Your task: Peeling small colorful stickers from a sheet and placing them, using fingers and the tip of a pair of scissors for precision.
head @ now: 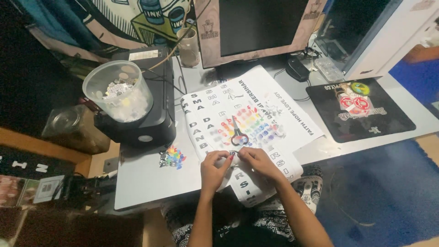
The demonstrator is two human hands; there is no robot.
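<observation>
My left hand [214, 167] and my right hand [257, 161] meet at the near edge of a white printed sheet [206, 121] that carries black letters and rows of small rainbow-coloured shapes. Both pinch something tiny between the fingertips; it is too small to identify. A pair of black-handled scissors [238, 133] lies on the sheet just beyond my fingers. A little pile of coloured cut-outs [173, 158] rests on the grey desk [146, 183] to the left of my left hand.
A clear plastic tub [118, 90] of small bits sits on a black printer [155, 123]. A monitor [256, 27], a dark mouse [297, 68], a black mouse pad [361, 110] with stickers, a paper cup [188, 45] and a glass jar [68, 126] surround the sheet.
</observation>
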